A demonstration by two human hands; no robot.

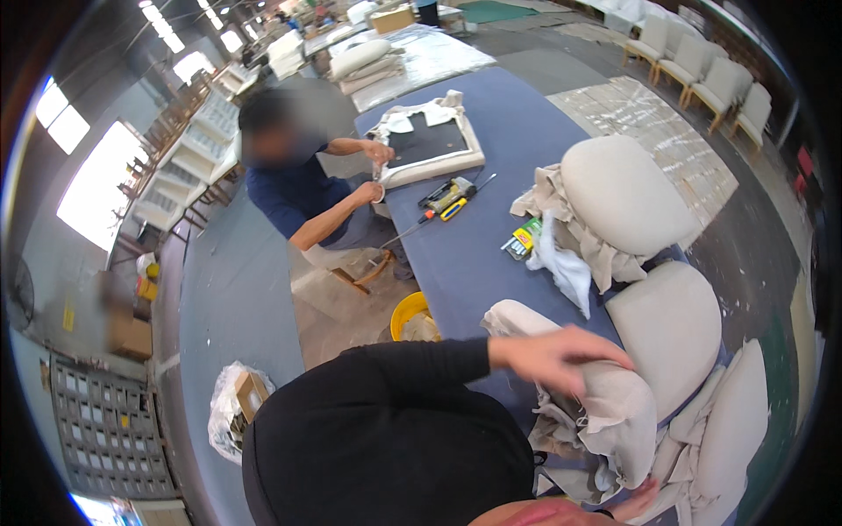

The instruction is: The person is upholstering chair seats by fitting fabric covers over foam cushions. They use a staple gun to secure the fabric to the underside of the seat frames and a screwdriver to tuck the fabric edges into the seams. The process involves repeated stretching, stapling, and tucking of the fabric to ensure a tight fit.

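Observation:
A beige fabric-covered seat cushion (624, 408) stands tilted on the blue-covered table in front of me, loose cloth edges bunched along its near side. Over its top lies my left hand (557, 358), fingers stretched out and slightly blurred. At the cushion's lower right edge my right hand (636, 501) grips it, though its fingers are partly hidden. Another padded cushion (671, 329) lies just beyond. To the right sits a further beige padded piece (732, 430) with loose cloth.
Across the blue table (491, 237), a seated co-worker (303, 188) handles a cushion frame (438, 145) with scissors. Near it lie a staple gun (449, 193) and a yellow screwdriver (454, 209). A large cushion (618, 193), green-yellow box (524, 237) and white wadding (561, 263) lie farther up. A yellow bucket (408, 311) stands on the floor.

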